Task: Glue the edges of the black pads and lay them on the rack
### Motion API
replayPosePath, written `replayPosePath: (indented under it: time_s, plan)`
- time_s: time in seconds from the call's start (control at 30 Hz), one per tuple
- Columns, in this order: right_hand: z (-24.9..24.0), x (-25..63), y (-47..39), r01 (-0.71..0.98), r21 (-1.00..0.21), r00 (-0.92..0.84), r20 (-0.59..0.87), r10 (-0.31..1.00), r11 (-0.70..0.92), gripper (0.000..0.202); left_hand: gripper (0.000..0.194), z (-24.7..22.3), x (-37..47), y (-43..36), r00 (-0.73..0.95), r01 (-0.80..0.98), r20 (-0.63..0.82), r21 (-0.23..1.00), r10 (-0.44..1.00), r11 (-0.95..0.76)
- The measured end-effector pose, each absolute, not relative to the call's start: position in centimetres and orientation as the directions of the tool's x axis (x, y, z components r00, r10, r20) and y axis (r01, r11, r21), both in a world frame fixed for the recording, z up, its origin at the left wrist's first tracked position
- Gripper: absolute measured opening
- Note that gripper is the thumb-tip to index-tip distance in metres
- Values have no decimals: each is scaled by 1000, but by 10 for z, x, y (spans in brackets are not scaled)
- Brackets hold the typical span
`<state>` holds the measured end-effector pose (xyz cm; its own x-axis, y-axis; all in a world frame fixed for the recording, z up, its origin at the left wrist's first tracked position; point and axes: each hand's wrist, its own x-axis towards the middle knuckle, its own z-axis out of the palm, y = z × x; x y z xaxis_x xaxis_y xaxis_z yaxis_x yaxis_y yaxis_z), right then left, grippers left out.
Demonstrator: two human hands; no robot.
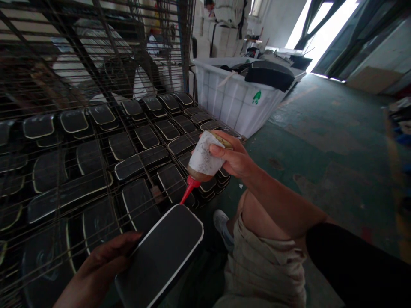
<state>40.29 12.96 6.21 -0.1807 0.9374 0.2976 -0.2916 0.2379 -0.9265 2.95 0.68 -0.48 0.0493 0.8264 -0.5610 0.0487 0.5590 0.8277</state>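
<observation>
My right hand (233,154) is wrapped round a glue bottle (205,159) with a whitish, smudged label, tipped nozzle-down. Its red nozzle (190,188) meets the far corner of a dark rounded panel (163,256), or hovers just over it. A white bead runs along both long edges and the far end of this panel. On the panel's left edge, my left hand (109,261) grips it, thumb on the near side; some fingers are hidden. The panel's near end runs out of the picture.
A wire rack (141,179) on the left carries rows of similar dark panels with pale rims. Behind it stands a large white plastic bin (221,94) with dark padded pieces (271,75) on top. Green floor (308,141) stretches to the right.
</observation>
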Motion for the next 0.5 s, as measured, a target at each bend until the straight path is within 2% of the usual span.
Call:
replayPosePath:
  time_s: [0.07,0.2,0.33,0.5]
  plan:
    - [62,402,130,-308,-923,-177,296,939,232,52,33,-4,30,6,24,39,-554,832,832,553]
    - [65,401,129,-301,-920,-170,312,935,253,51,39,-2,32,4,15,71,-553,832,833,551]
    - [69,398,126,-282,-924,-179,313,933,256,45,30,2,34,1,-58,61,-507,858,860,509]
    - [71,397,125,-269,-936,-170,278,945,226,49,26,7,36,0,-101,7,-478,877,872,481]
